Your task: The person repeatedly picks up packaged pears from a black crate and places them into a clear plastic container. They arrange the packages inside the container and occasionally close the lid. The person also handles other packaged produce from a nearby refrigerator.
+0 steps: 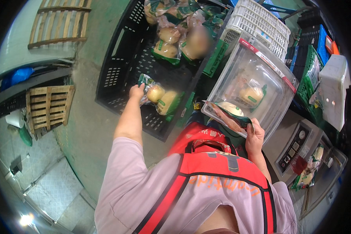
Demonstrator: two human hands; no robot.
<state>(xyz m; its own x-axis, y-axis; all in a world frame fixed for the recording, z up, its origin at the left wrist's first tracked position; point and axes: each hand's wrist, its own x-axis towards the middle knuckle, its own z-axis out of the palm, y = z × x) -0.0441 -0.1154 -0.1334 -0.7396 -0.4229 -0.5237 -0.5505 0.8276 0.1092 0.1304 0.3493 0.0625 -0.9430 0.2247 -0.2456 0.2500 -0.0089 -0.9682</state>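
Note:
My left hand [137,92] grips the top end of a clear plastic pack of pale root vegetables [155,93] at the near end of a black plastic crate [114,76]. Pinched by its dark green edge, another vegetable pack [231,109] hangs from my right hand [255,134], tilted over the near rim of a clear lid [222,79]. A further pack [251,95] shows within the lid's outline; whether it lies on or under the lid I cannot tell. Several similar packs [167,44] are heaped at the crate's far end.
Right of me is a vacuum packing machine's control panel [295,146], with more packs [310,172] on the metal bed beyond. A white basket [260,23] stands behind the lid, and a white foam box [333,90] at far right. Wooden pallets [48,108] are on the left.

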